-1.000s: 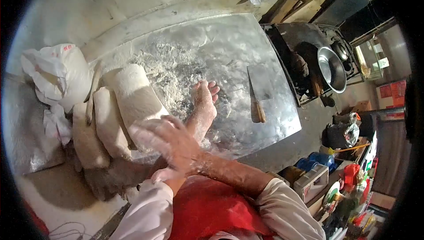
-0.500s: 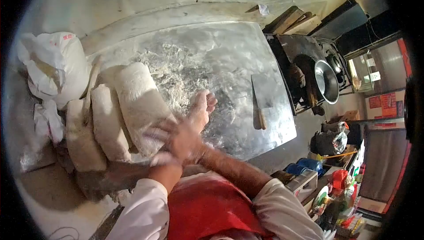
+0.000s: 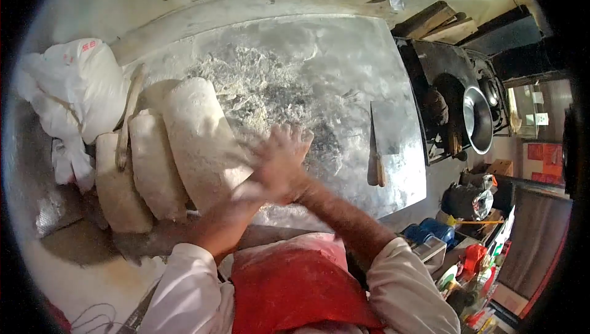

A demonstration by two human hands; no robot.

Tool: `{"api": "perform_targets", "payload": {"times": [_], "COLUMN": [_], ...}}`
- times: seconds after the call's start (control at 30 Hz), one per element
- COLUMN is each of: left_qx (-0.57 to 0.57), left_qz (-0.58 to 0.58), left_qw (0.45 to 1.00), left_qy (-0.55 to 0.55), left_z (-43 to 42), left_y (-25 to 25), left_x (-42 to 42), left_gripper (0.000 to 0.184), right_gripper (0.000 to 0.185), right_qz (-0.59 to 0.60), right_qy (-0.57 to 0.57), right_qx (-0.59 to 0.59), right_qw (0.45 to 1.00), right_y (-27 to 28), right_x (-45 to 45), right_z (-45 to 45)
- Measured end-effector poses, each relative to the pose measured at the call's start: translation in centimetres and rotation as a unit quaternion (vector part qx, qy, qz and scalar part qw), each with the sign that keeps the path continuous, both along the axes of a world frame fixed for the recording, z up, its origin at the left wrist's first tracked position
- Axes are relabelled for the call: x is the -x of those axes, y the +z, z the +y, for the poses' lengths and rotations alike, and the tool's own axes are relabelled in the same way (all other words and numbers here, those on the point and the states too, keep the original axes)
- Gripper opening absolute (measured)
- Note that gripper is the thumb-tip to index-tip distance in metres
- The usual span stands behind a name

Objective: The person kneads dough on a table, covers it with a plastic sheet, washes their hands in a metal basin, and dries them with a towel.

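Observation:
My left hand (image 3: 291,139) reaches over the metal worktop (image 3: 344,57), its fingertips pointing away from me and slightly apart. Across its back or wrist lies my right hand (image 3: 281,177), touching it; its fingers are smeared by motion. Where one hand ends and the other begins is partly hidden. Just left of the hands rests a thick, pale dough log (image 3: 200,131). Beside it are two more logs, a middle one (image 3: 157,165) and an outer one (image 3: 117,189). Flour and dough scraps (image 3: 258,79) are spread over the metal beyond my fingers.
A cleaver (image 3: 386,128) with a wooden handle lies at the right of the worktop. A wooden stick (image 3: 130,115) leans on the logs, near a white plastic bag (image 3: 98,88). Further right stand a stove (image 3: 439,57) and a metal bowl (image 3: 478,119).
My hands have moved slightly away from me and to the right, still crossed and touching. The left fingers, curled before, now look straighter. The whole view has shifted a little.

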State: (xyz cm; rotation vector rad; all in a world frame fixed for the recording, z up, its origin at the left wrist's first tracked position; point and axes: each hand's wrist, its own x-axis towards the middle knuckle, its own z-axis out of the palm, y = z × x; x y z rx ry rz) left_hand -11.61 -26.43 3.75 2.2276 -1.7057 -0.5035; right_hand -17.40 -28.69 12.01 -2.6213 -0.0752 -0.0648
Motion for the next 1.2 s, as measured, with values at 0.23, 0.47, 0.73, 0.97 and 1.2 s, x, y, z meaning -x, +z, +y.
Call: {"api": "perform_targets", "payload": {"times": [0.23, 0.47, 0.73, 0.97, 1.2], "left_qx": [-0.069, -0.097, -0.007, -0.012, 0.09], "left_qz": [-0.187, -0.078, 0.229, 0.451, 0.761], "left_qw": [0.962, 0.97, 0.971, 0.892, 0.643], "left_qy": [-0.186, -0.209, -0.061, -0.022, -0.006], "left_z": [0.4, 1.8, 5.1, 6.8, 0.7], "left_y": [-1.2, -1.8, -0.6, -0.7, 11.7], "left_x": [-0.3, 2.2, 5.4, 3.2, -3.0], "left_gripper": [0.036, 0.033, 0.031, 0.029, 0.036], "right_gripper": [0.068, 0.06, 0.065, 0.062, 0.065], "right_qz": [0.229, 0.087, 0.254, 0.154, 0.11], "right_qy": [0.162, -0.034, 0.222, 0.078, -0.056], "right_qx": [-0.121, -0.074, -0.422, -0.149, -0.337], "right_qw": [0.952, 0.993, 0.841, 0.974, 0.933], "right_y": [5.3, -6.1, 5.8, -5.0, -17.0], "right_x": [-3.1, 0.2, -4.3, 4.2, 9.3], "right_z": [2.0, -6.7, 2.6, -5.5, -9.2]}}
